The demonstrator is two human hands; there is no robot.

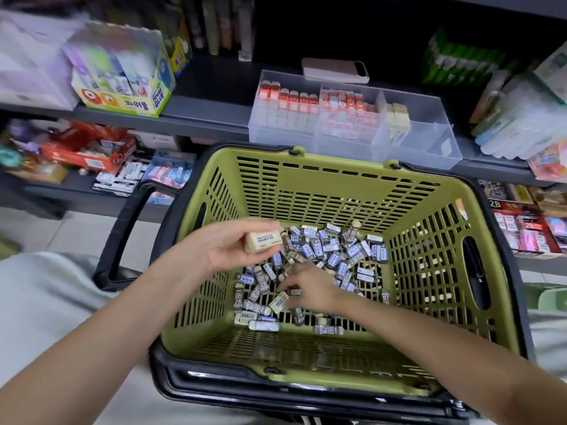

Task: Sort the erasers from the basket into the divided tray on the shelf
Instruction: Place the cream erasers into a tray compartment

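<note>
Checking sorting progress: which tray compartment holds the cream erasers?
The third compartment from the left; the two left of it hold red-sleeved erasers.

The forearms (101, 342) are bare, and pale grey fabric (43, 305), perhaps trousers, covers the lap.

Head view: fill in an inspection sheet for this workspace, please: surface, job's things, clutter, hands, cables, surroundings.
Surface: grey shelf carrying the divided tray.
Job's things: green basket holds a pile of mixed erasers; tray's two left compartments packed with red-labelled erasers, a third holds a few beige erasers.
Clutter: glue box and a phone on the shelf.
Hands: left hand grips cream-sleeved erasers over the basket; right hand reaches into the pile, grip unclear.
Cables: nothing seen.
Surroundings: lower shelves with stationery packs.
</note>
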